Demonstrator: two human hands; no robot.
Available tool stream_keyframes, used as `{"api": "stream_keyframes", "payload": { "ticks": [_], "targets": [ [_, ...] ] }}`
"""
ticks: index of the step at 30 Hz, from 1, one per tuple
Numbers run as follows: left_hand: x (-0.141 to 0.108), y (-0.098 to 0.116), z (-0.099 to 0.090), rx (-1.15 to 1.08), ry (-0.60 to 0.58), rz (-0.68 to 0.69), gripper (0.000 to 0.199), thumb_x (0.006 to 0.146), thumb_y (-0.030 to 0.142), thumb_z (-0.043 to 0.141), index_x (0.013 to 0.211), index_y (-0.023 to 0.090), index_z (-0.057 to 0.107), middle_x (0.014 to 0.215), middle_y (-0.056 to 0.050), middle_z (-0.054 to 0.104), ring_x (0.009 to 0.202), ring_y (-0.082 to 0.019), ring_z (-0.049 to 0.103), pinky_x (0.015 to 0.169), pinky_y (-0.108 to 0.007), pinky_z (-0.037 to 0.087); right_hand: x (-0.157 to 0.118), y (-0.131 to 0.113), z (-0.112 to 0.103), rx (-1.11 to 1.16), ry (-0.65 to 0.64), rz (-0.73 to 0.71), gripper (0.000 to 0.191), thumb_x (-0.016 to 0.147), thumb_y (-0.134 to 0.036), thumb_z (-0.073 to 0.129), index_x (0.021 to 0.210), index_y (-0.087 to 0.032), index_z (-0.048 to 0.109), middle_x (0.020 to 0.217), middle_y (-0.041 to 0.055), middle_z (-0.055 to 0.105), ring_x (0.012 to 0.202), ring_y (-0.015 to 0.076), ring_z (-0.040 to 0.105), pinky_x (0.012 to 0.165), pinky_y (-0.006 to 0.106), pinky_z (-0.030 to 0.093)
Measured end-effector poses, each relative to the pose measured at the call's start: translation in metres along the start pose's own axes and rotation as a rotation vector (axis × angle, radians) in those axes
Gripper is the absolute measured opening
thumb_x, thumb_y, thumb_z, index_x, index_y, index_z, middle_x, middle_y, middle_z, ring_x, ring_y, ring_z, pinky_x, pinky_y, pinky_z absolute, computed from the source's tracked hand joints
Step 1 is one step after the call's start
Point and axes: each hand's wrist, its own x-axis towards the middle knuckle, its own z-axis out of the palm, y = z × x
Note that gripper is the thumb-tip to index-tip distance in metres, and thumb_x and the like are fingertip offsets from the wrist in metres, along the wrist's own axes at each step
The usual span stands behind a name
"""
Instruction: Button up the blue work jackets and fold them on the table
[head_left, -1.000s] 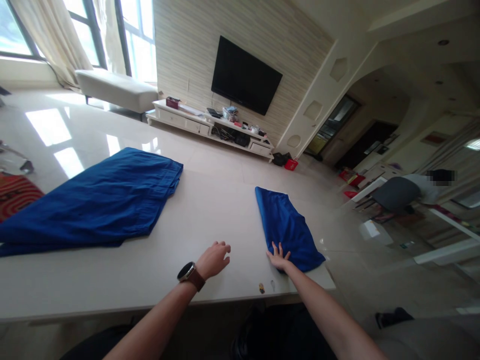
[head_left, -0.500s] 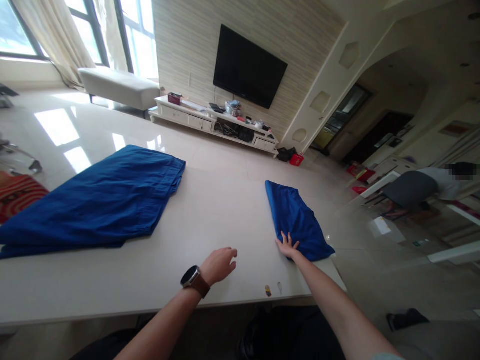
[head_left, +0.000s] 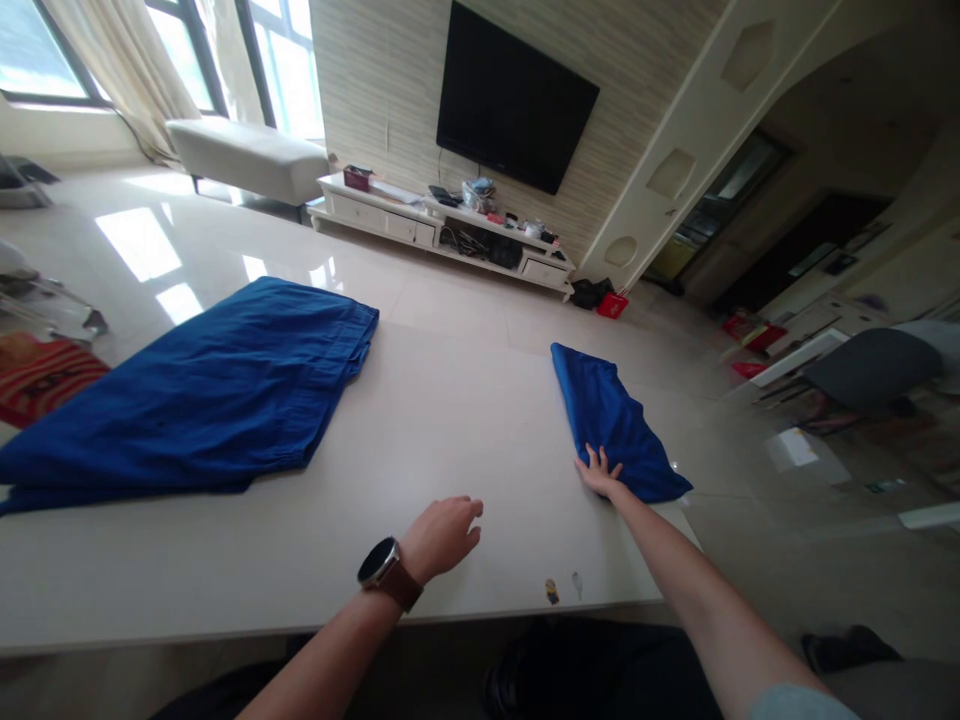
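My right hand [head_left: 598, 472] lies with spread fingers on the near left edge of a folded blue cloth [head_left: 611, 415] at the table's right end. My left hand [head_left: 444, 537], with a watch [head_left: 381, 565] on its wrist, is over the middle of the white table [head_left: 450, 430]. Its fingers are slightly curled and apart, holding nothing. A larger blue garment [head_left: 225, 390] with a gathered waistband covers the table's left part.
Two small stickers [head_left: 552, 591] are near the table's front edge. A red patterned item [head_left: 52, 380] is at the far left. Beyond stand a low TV cabinet [head_left: 375, 215] and a bench [head_left: 247, 160]. At right, a person sits on a grey chair [head_left: 874, 368].
The view has shifted, so the right-hand cloth and my right hand appear a little farther right and higher. My right hand remains on the cloth; my left hand has barely moved.
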Motion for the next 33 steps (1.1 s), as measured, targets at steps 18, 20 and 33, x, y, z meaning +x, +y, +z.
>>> {"api": "stream_keyframes", "payload": {
  "ticks": [18,20,33],
  "targets": [
    [-0.003,0.005,0.002,0.061,-0.043,-0.005,0.028,0.092,0.025,0.050,0.111,0.020,0.071,0.113,-0.012,0.074,0.106,-0.029,0.070,0.094,-0.040,0.053,-0.024,-0.002,-0.010,0.130,-0.112,0.005,0.077,0.098,-0.076,0.024,0.165,-0.046,0.001,0.172,-0.0013,-0.023,0.153,0.0540,-0.011,0.112,0.080,0.012],
    [-0.003,0.005,0.002,0.055,-0.033,0.006,0.028,0.091,0.025,0.051,0.110,0.021,0.070,0.112,-0.011,0.074,0.106,-0.027,0.070,0.094,-0.039,0.052,-0.029,-0.001,-0.009,0.121,-0.110,0.009,0.078,0.097,-0.077,0.024,0.165,-0.047,0.001,0.172,-0.0026,-0.023,0.153,0.0531,-0.011,0.112,0.080,0.013],
    [-0.004,0.009,0.002,0.059,-0.006,-0.019,0.031,0.088,0.024,0.054,0.111,0.020,0.074,0.116,-0.013,0.075,0.108,-0.030,0.072,0.093,-0.042,0.056,-0.028,0.006,0.000,-0.010,0.057,-0.080,0.089,0.088,-0.081,0.026,0.165,-0.036,0.021,0.173,0.0119,0.003,0.157,0.0473,0.002,0.114,0.077,0.007]
  ]
}}
